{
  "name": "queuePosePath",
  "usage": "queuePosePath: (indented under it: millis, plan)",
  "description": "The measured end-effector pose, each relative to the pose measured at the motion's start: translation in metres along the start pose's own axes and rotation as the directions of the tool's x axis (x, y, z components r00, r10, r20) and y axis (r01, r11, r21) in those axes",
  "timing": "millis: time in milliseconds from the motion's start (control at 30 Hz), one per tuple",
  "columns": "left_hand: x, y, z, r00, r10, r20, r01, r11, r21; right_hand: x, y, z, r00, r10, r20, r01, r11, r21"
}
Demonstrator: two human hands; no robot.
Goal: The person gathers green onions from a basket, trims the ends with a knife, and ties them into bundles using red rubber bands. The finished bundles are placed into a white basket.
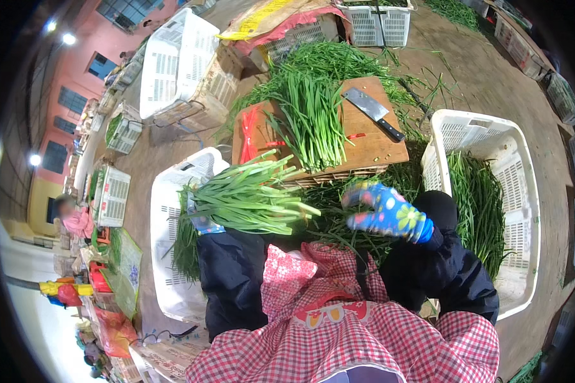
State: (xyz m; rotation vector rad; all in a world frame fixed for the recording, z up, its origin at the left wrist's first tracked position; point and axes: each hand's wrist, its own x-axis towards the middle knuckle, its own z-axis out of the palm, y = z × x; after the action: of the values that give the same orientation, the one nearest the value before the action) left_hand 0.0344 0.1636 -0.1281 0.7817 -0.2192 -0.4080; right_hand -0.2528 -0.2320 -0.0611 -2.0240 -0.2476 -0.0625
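Observation:
My left hand (207,225), in a patterned blue glove mostly hidden by leaves, grips a bunch of long green leaves (249,196), likely garlic chives, over a white plastic crate (165,282). The pale cut ends point right. My right hand (388,213), in a blue flowered glove, is empty and slightly blurred, thumb and fingers apart, above loose greens (335,230). Ahead, a wooden board (369,91) bears another bunch (311,124), a cleaver (373,112) with a black handle, and a bundle of red ties (249,134).
To the right stands a white crate (522,239) partly filled with greens. More greens (335,60) are heaped behind the board. Stacked crates (187,62) stand at the far left, and another crate (378,26) at the back. A person (76,220) in pink is far left.

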Motion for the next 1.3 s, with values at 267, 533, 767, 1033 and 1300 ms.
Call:
queuePosePath:
  millis: [267,533,767,1033,1300]
  plan:
    - [0.010,-0.022,0.051,0.995,0.009,-0.095,-0.010,1.000,-0.003,0.052,-0.012,0.029,0.960,0.041,-0.276,0.065,0.928,0.366]
    - [-0.004,0.014,0.102,0.987,0.088,-0.131,-0.078,0.993,0.085,0.076,-0.017,0.043,0.974,-0.095,-0.203,0.141,0.964,0.227]
    - [0.033,0.005,0.072,0.858,0.214,0.467,-0.191,0.977,-0.096,0.051,-0.026,0.032,0.990,-0.144,-0.002,0.094,0.637,0.765]
    - [-0.003,0.048,0.124,0.988,-0.117,0.097,0.040,0.817,0.575,-0.016,0.020,-0.003,0.961,0.160,0.225,-0.016,0.846,-0.533]
    - [0.042,0.012,-0.002,0.994,-0.030,-0.101,0.030,1.000,-0.003,0.023,-0.026,0.042,0.977,0.200,-0.076,-0.032,0.488,0.872]
